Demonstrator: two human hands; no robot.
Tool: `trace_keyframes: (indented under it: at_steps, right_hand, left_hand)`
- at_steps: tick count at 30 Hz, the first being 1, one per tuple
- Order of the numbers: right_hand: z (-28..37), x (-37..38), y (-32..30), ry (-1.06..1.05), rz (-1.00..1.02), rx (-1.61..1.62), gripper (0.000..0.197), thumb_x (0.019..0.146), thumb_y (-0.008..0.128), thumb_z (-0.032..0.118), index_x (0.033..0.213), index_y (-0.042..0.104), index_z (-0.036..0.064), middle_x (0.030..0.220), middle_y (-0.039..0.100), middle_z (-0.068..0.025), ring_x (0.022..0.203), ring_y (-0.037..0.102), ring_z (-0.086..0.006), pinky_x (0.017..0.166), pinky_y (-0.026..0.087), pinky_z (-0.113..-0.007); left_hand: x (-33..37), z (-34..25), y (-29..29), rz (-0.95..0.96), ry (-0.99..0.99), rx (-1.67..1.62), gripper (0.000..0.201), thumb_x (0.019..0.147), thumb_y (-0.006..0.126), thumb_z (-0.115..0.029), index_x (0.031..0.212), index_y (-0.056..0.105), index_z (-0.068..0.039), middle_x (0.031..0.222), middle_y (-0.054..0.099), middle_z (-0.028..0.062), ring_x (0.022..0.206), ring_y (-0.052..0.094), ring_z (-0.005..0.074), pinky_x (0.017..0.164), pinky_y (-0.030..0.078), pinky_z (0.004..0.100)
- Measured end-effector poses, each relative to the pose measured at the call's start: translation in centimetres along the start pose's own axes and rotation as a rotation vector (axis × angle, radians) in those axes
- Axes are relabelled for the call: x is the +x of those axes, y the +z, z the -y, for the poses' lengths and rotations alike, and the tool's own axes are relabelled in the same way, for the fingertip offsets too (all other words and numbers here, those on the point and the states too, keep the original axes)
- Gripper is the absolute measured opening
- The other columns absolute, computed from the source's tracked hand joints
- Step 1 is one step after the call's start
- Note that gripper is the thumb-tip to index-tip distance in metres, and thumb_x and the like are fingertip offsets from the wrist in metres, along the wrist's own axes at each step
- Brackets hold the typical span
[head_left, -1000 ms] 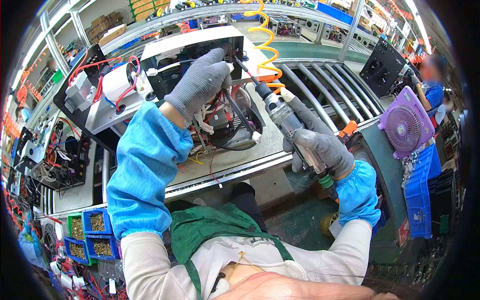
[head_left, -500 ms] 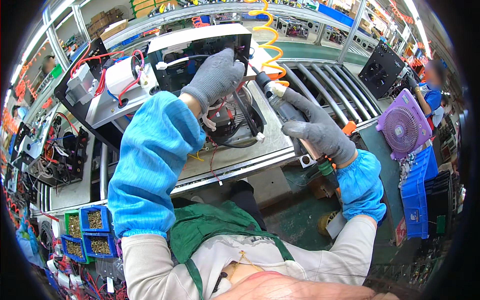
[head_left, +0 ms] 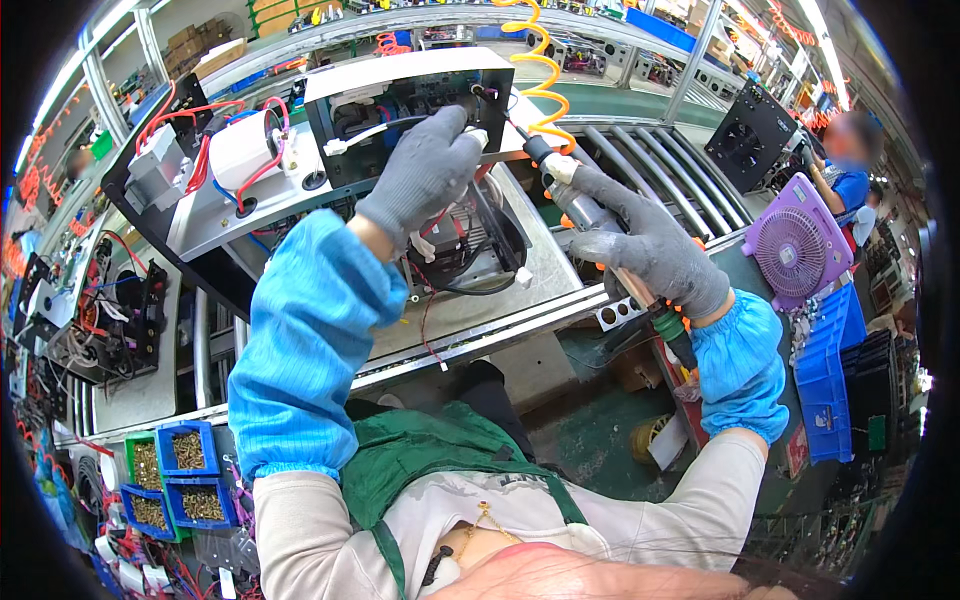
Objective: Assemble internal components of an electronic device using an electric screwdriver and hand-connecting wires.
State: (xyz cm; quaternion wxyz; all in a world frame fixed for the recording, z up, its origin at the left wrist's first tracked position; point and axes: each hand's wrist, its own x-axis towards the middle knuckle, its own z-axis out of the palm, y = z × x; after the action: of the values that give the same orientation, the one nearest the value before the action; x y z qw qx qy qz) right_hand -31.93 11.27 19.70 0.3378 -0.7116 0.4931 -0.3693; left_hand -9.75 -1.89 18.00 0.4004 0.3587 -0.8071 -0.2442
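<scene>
My right hand (head_left: 655, 255) wraps the power screwdriver (head_left: 580, 209), tip near the casing (head_left: 410, 70) on the bench (head_left: 545, 250). My left hand (head_left: 425, 178) curls at its opening — gripping anything, I can't tell. Partly filled but open, a white connector (head_left: 523, 277) loose — it looks unfinished.

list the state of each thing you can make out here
left hand: gloved, at the metal case
right hand: gloved, gripping the power screwdriver
power screwdriver: held, spinning or not unclear
metal case: open, insides showing
white cylinder: wired
purple fan: upright, leaning; running unclear
blue screw bins: open, filled
</scene>
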Motion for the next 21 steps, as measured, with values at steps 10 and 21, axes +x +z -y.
trace_keyframes:
  at_steps: [10, 21]
  right_hand:
    - [4.9, -0.1, 1.2, 0.203, 0.009, 0.288, 0.065, 0.078, 0.065, 0.018, 0.137, 0.04, 0.0076, 0.09, 0.056, -0.0054, 0.07, 0.055, -0.0093, 0.058, 0.047, -0.023]
    - [4.5, 0.2, 1.8, 0.203, 0.011, 0.349, 0.063, 0.081, 0.061, 0.019, 0.138, 0.037, 0.0059, 0.096, 0.057, -0.0071, 0.077, 0.057, -0.0115, 0.055, 0.051, -0.025]
  left_hand:
    - [-9.6, 4.4, -1.0, 0.074, -0.414, -0.977, 0.029, 0.084, 0.045, -0.007, 0.11, 0.054, 0.003, 0.093, 0.059, 0.0094, 0.077, 0.059, 0.0135, 0.071, 0.049, 0.0232]
    - [-12.5, 7.2, 0.0, 0.099, -0.549, -0.779, 0.025, 0.094, 0.051, -0.023, 0.104, 0.056, 0.0, 0.085, 0.063, 0.0076, 0.063, 0.057, 0.0082, 0.052, 0.046, 0.0188]
